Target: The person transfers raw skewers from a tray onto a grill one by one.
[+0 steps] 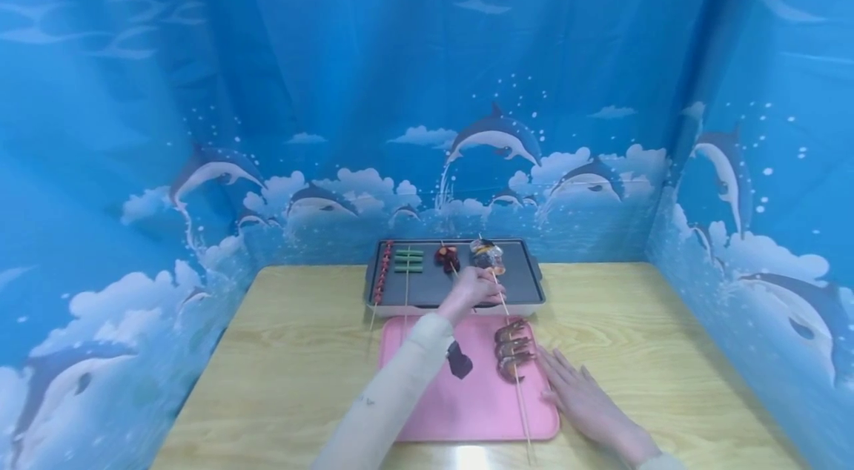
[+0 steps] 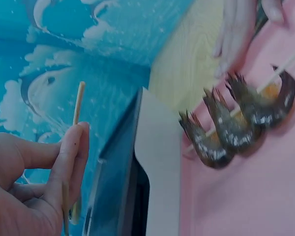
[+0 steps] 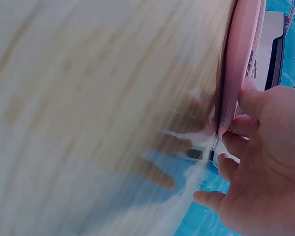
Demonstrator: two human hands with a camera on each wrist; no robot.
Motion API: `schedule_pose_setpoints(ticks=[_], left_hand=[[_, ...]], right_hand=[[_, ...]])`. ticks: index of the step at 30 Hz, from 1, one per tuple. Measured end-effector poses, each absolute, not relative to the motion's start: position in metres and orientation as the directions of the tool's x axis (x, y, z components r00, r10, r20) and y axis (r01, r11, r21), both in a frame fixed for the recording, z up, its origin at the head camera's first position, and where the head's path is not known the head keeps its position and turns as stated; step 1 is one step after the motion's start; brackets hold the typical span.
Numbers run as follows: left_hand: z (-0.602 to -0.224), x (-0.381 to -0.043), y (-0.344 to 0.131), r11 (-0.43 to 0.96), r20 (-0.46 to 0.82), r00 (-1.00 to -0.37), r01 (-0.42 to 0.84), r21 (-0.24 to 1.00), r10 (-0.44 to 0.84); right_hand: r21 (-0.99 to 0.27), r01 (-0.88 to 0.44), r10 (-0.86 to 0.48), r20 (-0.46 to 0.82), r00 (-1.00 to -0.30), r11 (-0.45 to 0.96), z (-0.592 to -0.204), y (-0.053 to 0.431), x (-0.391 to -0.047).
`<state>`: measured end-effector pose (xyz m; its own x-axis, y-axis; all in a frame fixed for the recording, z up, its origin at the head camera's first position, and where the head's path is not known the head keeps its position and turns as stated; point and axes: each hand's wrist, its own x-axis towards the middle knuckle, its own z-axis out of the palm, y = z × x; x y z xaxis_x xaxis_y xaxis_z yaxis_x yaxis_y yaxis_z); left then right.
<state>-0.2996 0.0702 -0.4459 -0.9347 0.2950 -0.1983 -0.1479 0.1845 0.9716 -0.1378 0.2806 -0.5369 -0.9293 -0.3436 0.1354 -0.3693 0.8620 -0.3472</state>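
Observation:
My left hand [image 1: 477,287] is over the front of the grill plate and pinches the stick of a skewer between thumb and fingers. At its far end, a silvery, dark and orange food piece [image 1: 488,256] lies on the grill [image 1: 427,293]. In the left wrist view, the bare end of the stick [image 2: 79,101] sticks out past my left fingertips. My right hand [image 1: 587,399] rests beside the right edge of the pink tray [image 1: 454,411], its thumb [image 3: 250,98] at the rim and fingers loosely extended. A shrimp skewer [image 1: 512,353] lies on the tray, near that hand.
Also on the grill are a skewer of small red pieces [image 1: 382,273], one of green pieces [image 1: 409,260] and one of dark reddish chunks [image 1: 447,257]. Their sticks reach over the front edge. A blue dolphin-print curtain [image 1: 373,121] encloses the wooden table [image 1: 293,366].

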Motion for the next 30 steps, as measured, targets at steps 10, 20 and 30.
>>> schedule_pose_setpoints(ticks=[10, 20, 30], left_hand=[[-0.458, -0.303, 0.054, 0.339, -0.213, -0.948, -0.126, 0.933, 0.235], [-0.464, -0.304, 0.047, 0.494, -0.163, -0.968, -0.048, 0.868, 0.192], [-0.45, -0.299, 0.041, 0.553, -0.046, -0.978, 0.075, 0.83, 0.202]], right_hand=[[-0.366, -0.377, -0.348, 0.144, -0.926, 0.851, -0.542, 0.281, -0.14], [-0.366, -0.362, -0.339, 0.127, -0.932, 0.858, -0.539, 0.281, -0.138], [-0.352, -0.343, -0.337, 0.081, -0.938, 0.871, -0.538, 0.281, -0.139]])
